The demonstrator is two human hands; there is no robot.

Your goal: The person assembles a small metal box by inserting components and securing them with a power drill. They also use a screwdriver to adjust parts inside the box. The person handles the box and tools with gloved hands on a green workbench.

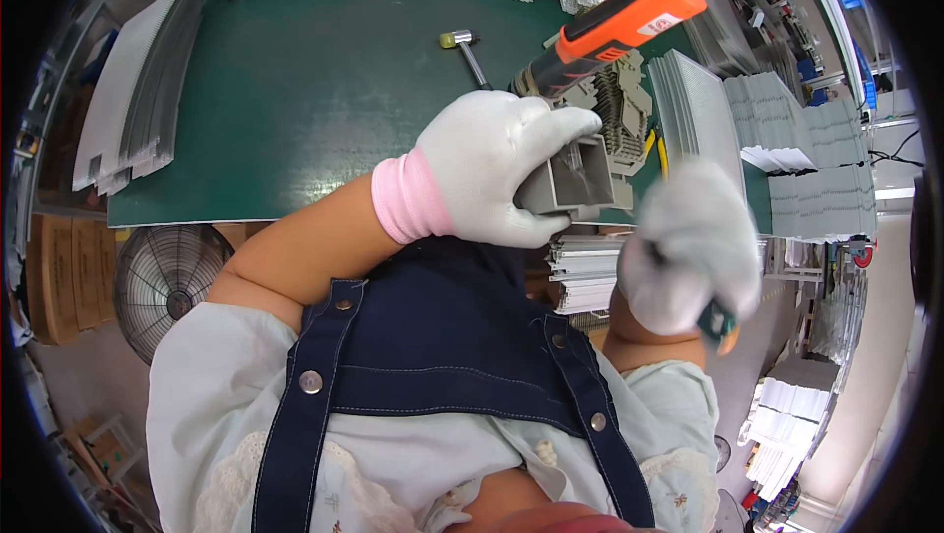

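My left hand (pixel 497 159), in a white glove with a pink cuff, grips a grey rectangular box-shaped part (pixel 560 191) at the table's front edge. The part's open end faces right, and the thumb and fingers close on either side. To its right, my right hand (pixel 693 248) is raised, also gloved and smeared by motion. A dark green tool handle with an orange tip (pixel 721 325) sticks out below that fist; the rest of the tool is hidden or blurred. Just beyond my left hand hangs an orange and black power screwdriver (pixel 629 22).
On the green table (pixel 305 71) lie a small mallet (pixel 466 49), several beige clip-like parts (pixel 621 110) and yellow-handled pliers (pixel 661 151). Stacked pale panels (pixel 138 90) stand at left, with more panels (pixel 693 110) at right. A floor fan (pixel 172 287) stands below left.
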